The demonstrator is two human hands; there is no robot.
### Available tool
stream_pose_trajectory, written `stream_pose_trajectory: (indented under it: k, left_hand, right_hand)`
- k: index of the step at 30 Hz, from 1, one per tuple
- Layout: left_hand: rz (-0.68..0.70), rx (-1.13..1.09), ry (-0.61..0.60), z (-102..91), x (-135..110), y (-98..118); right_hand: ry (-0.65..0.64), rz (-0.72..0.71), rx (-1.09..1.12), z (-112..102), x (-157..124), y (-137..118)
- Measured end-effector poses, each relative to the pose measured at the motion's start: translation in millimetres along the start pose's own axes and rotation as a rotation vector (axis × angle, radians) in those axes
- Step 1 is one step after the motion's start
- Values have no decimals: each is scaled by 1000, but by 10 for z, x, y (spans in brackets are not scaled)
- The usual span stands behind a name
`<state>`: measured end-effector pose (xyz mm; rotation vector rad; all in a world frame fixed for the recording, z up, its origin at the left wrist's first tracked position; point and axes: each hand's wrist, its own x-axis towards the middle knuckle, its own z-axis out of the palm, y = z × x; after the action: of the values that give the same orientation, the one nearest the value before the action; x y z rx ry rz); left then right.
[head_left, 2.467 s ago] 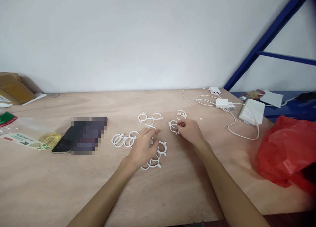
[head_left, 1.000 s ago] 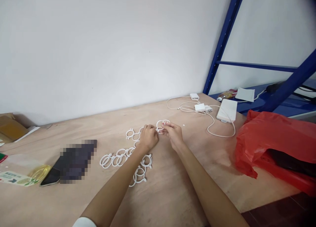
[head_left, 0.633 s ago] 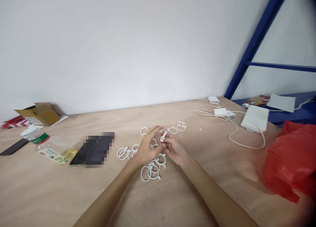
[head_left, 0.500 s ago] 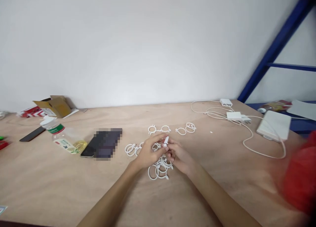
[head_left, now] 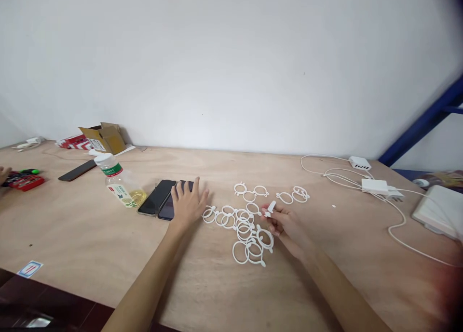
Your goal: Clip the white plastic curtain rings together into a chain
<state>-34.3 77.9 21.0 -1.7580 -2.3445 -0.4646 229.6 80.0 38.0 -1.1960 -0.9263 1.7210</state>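
Note:
My left hand point(head_left: 188, 204) is spread with its fingers apart over the right edge of a dark phone point(head_left: 167, 209); whether it touches the screen I cannot tell. A second phone point(head_left: 156, 197) lies alongside to the left. In my right hand point(head_left: 291, 232) a small white plastic piece point(head_left: 270, 208) is pinched between thumb and fingers. Between the hands lies a loose heap of white plastic rings point(head_left: 243, 219) with small tabs, several overlapping. Farther back are a group of white rings point(head_left: 249, 195) and another pair of rings point(head_left: 293, 195).
Left of the phones a tilted-looking bottle point(head_left: 117, 182) holds yellow liquid. Behind it sit an open cardboard box point(head_left: 108, 138) and a dark flat bar point(head_left: 77, 170). A person's hand point(head_left: 4, 174) is by a red item point(head_left: 27, 181). White cables and a charger point(head_left: 374, 186) lie right.
My left hand has left my right hand and moved left to the phone, fingers spreading. The right hand keeps the white piece. The view has turned left, and the red shape at right has mostly gone.

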Motion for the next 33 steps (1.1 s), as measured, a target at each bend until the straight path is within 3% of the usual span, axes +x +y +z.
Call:
stream_pose_trajectory:
  k: [4, 7, 10, 13, 17, 21, 27, 30, 33]
  left_hand:
    - [-1, -1, -44, 58, 44, -67]
    - [2, -44, 33, 13, 58, -27]
    - [113, -252, 83, -64, 2, 123]
    - [288, -681, -46, -133, -136, 371]
    - [476, -1128, -373, -193, -325, 723]
    - [389, -1245, -463, -204, -417, 916]
    - [459, -1251, -321, -173, -492, 918]
    - [442, -1305, -415, -145, -515, 927]
    - [342, -1347, -470, -100, -530, 946]
  right_hand:
    - [-13, -30, 4, -36, 8, -1]
    - [-20, -39, 7, -48, 11, 5]
    - [-1, -21, 10, -43, 3, -2]
    - [10, 1, 32, -21, -19, -17]
    - [-63, 39, 67, 22, -48, 4]
    - [-173, 52, 64, 53, -57, 68]
    - [-243, 105, 76, 67, -108, 34]
    - [-264, 128, 46, 64, -136, -6]
    - [-222, 71, -53, 55, -124, -7]
